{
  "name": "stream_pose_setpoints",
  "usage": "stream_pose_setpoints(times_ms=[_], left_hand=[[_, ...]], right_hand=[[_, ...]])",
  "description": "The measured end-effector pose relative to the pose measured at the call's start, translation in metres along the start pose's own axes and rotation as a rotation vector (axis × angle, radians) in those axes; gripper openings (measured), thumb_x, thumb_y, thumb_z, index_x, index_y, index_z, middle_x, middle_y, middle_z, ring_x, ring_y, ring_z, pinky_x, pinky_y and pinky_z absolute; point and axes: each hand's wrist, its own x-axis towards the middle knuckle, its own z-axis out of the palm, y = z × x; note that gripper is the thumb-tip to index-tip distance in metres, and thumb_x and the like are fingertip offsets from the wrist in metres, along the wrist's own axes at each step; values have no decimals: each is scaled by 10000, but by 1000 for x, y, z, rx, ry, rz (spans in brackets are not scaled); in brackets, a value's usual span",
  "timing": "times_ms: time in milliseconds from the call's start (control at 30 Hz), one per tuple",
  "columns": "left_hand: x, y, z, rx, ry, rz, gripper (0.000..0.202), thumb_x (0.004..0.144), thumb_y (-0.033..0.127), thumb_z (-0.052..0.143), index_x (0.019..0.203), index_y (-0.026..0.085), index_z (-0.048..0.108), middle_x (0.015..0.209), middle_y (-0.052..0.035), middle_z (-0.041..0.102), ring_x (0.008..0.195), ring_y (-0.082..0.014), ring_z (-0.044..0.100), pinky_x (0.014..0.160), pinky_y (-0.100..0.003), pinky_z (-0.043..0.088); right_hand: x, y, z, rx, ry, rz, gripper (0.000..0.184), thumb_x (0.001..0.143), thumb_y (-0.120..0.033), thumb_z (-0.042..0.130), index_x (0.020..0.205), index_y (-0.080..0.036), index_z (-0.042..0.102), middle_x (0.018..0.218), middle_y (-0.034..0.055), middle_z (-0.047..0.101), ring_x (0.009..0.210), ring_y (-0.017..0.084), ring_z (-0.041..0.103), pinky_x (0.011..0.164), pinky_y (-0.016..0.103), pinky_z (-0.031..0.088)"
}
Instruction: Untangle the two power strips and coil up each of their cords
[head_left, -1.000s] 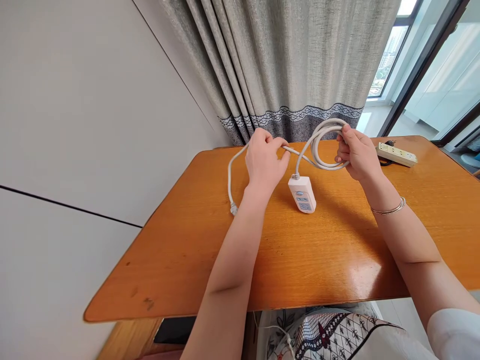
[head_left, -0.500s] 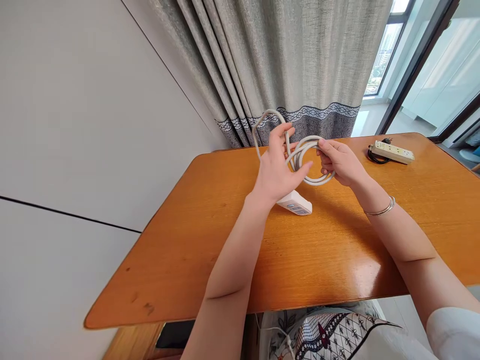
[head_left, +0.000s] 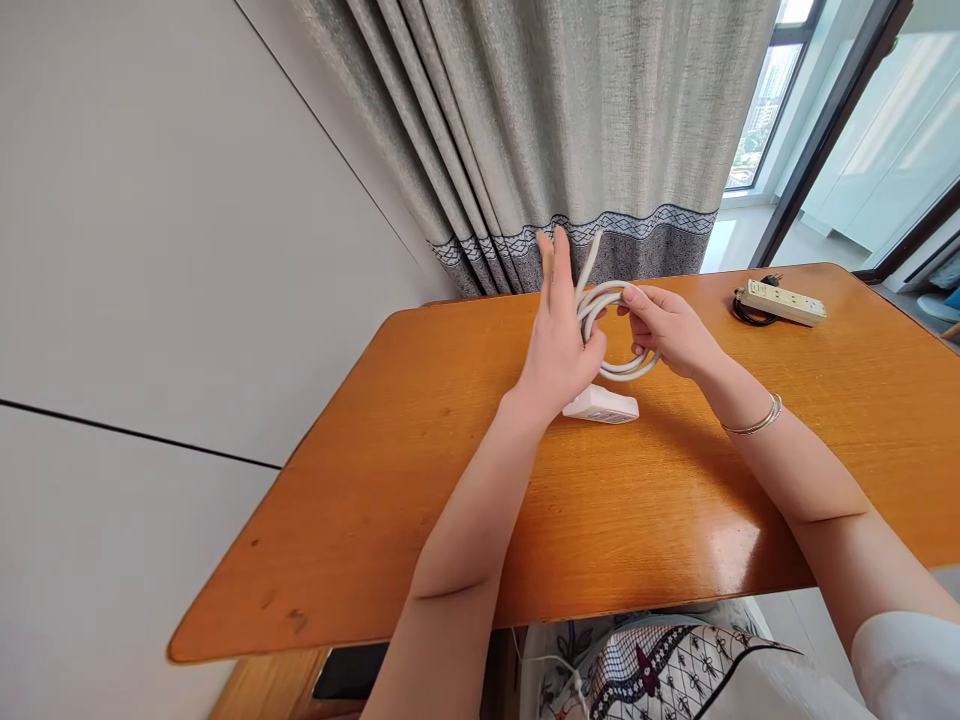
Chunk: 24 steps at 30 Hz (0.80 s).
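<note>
A white power strip [head_left: 602, 405] lies on the orange wooden table [head_left: 645, 500]. Its white cable [head_left: 609, 300] is wound into a coil held above the strip. My right hand [head_left: 667, 330] is closed on the coil's right side, pinching the loops. My left hand [head_left: 559, 335] stands against the coil's left side with fingers stretched upward; a loose stretch of cable runs up past its fingers. I cannot see the plug end.
A second, cream power strip [head_left: 784, 303] with a black cord lies at the table's far right. A grey curtain [head_left: 570, 130] hangs behind the table, a white wall [head_left: 150, 250] stands to the left, and glass doors are at the right.
The cable that trailed left across the table has been gathered into the coil. My left hand moved right to the coil and its fingers straightened. The power strip turned on the table.
</note>
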Motion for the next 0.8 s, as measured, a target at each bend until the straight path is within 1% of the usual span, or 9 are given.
stream_pose_setpoints(times_ms=[100, 233, 300, 367, 433, 467, 600, 700, 800], left_hand=[[-1, -4, 0, -38, 12, -23, 793, 872, 125, 518, 1596, 319, 260, 1617, -81, 421, 1280, -233, 607, 1080, -401, 516], [-1, -4, -2, -8, -20, 15, 695, 854, 107, 489, 1531, 241, 408, 1501, -98, 555, 1227, -229, 642, 1083, -401, 508], [0, -1, -4, 20, -26, 21, 649, 847, 95, 477, 1485, 214, 462, 1442, -99, 599, 1193, -225, 657, 1078, -407, 511], [1, 3, -7, 45, -13, 27, 609, 836, 87, 475, 1434, 198, 505, 1382, -94, 640, 1205, -230, 647, 1086, -414, 503], [2, 7, -8, 59, 6, 26, 584, 825, 78, 469, 1393, 198, 533, 1343, -84, 662, 1229, -233, 629, 1096, -416, 494], [2, 8, -9, 61, 16, 22, 580, 820, 73, 463, 1379, 202, 542, 1333, -79, 667, 1231, -232, 626, 1097, -416, 492], [2, 10, -9, 70, 39, 9, 565, 807, 66, 436, 1336, 204, 579, 1294, -73, 676, 1218, -234, 622, 1094, -416, 488], [2, 10, -9, 77, 32, 22, 550, 804, 69, 426, 1304, 204, 613, 1265, -69, 679, 1210, -236, 618, 1094, -416, 486], [2, 10, -10, 86, 51, 22, 534, 805, 66, 420, 1270, 206, 643, 1242, -63, 686, 1186, -226, 625, 1082, -399, 495]], right_hand=[[0, 2, 1, -5, 12, -7, 557, 747, -718, 720, 872, -213, 523, 531, -138, 294, 436, 51, 280, 449, 204, 406], [-1, 4, 2, -44, 60, -60, 556, 766, -679, 729, 1017, -241, 495, 555, -133, 365, 445, 67, 344, 452, 214, 420], [-2, 5, 3, -71, 88, -87, 573, 771, -612, 766, 1117, -257, 480, 580, -124, 408, 454, 77, 381, 449, 222, 416], [-3, 6, 5, -97, 113, -116, 607, 758, -496, 819, 1189, -276, 454, 631, -110, 466, 478, 85, 425, 451, 227, 412], [-4, 7, 8, -116, 130, -145, 625, 746, -393, 836, 1208, -290, 428, 681, -98, 508, 499, 89, 454, 454, 228, 410], [-4, 8, 10, -123, 140, -159, 618, 752, -367, 824, 1209, -295, 414, 697, -96, 518, 500, 90, 458, 455, 229, 408], [-5, 12, 14, -181, 189, -228, 557, 816, -390, 746, 1230, -311, 382, 763, -71, 558, 512, 98, 477, 484, 243, 422], [-5, 12, 12, -381, 207, -309, 477, 878, -426, 671, 1262, -290, 423, 848, -11, 611, 620, 142, 555, 567, 279, 466], [-7, 9, 7, -744, 279, -373, 335, 927, -442, 591, 1196, -251, 534, 863, 39, 640, 787, 211, 602, 683, 321, 478]])
